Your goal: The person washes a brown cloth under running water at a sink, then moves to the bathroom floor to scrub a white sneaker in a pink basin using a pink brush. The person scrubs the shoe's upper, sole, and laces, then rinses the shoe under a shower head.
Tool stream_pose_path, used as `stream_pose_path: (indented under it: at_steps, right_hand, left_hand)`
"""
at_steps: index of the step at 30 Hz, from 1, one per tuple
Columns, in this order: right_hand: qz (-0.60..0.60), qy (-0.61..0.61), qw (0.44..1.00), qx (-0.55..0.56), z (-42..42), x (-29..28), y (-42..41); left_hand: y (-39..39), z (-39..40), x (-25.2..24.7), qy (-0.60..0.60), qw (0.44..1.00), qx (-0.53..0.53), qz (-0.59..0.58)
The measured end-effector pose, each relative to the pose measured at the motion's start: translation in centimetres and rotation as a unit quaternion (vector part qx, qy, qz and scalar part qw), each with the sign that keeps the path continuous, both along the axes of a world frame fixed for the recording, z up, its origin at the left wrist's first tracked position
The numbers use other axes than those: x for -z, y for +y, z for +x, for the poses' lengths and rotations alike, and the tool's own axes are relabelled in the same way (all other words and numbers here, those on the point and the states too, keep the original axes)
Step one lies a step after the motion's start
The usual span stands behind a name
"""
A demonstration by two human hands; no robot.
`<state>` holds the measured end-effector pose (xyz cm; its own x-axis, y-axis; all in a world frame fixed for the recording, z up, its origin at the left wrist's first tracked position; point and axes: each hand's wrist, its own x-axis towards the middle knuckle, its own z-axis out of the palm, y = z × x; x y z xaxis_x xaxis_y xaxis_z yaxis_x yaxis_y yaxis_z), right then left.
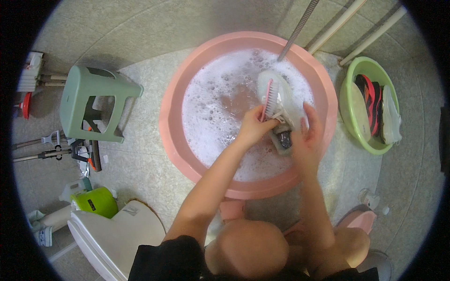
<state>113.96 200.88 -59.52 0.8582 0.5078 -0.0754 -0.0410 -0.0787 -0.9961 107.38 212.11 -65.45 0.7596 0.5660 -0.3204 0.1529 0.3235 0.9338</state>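
In a large pink plastic basin of foamy water lies a white sneaker, its toe pointing away from me and its laces loose. My left hand grips a pink scrubbing brush with pale bristles, held over the shoe's upper; the thumb is at the laces. My right hand, blurred, is raised at the right side of the sneaker with its fingers apart and nothing visible in them. The shoe's dark inner lining shows near its heel.
A green basin holding several shoes stands at the right. A ribbed hose reaches into the pink basin. At the left are a green plastic stool, cleaning tools, a bright green bucket and a white toilet lid.
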Motion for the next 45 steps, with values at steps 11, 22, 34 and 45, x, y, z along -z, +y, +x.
stream_pose_path:
  at_steps: [11,22,34,45]
  right_hand:
    - [0.442,0.612,0.623,-0.208,-1.6,5.7,1.1]
    - [0.482,0.718,0.477,-0.161,0.0,5.1,3.2]
    - [0.333,0.623,0.704,-0.073,-3.0,7.4,2.4]
    - [0.326,0.635,0.699,-0.036,-3.1,5.4,2.3]
  left_hand:
    - [-1.1,-1.7,-6.7,0.116,0.95,0.08,0.278]
    - [-1.0,-6.4,-8.7,0.216,0.907,0.039,0.359]
    - [-4.9,-5.5,-6.6,0.265,0.847,0.066,0.455]
    - [-3.8,-4.4,-6.4,0.256,0.824,0.067,0.501]
